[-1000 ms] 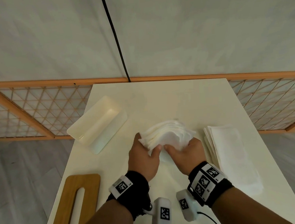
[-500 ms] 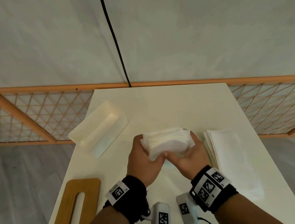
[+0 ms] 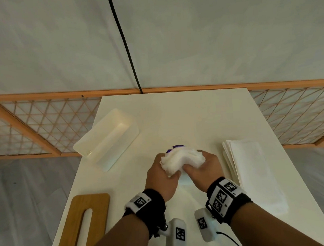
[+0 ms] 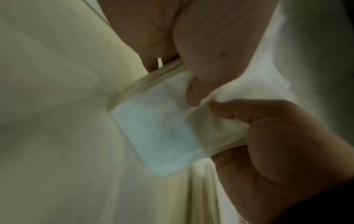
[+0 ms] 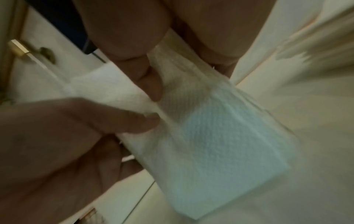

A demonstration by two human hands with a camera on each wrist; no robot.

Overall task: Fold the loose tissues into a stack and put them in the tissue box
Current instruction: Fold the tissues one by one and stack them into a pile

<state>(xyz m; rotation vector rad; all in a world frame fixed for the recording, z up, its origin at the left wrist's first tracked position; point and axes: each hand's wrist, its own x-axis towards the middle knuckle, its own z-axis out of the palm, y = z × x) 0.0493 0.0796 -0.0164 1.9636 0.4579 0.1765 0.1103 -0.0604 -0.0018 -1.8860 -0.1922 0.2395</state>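
1. Both hands hold the tissue wad (image 3: 182, 160) above mid-table: left hand (image 3: 162, 178) pinches its left end, right hand (image 3: 202, 172) grips the right.
2. Square the edges w/ thumbs before moving; the layers look fanned.
3. Tissue box (image 3: 108, 139) sits open, far left. Keep even pressure, or I'd expect sheets to slip.
4. Flat pile (image 3: 252, 172) waits at right.
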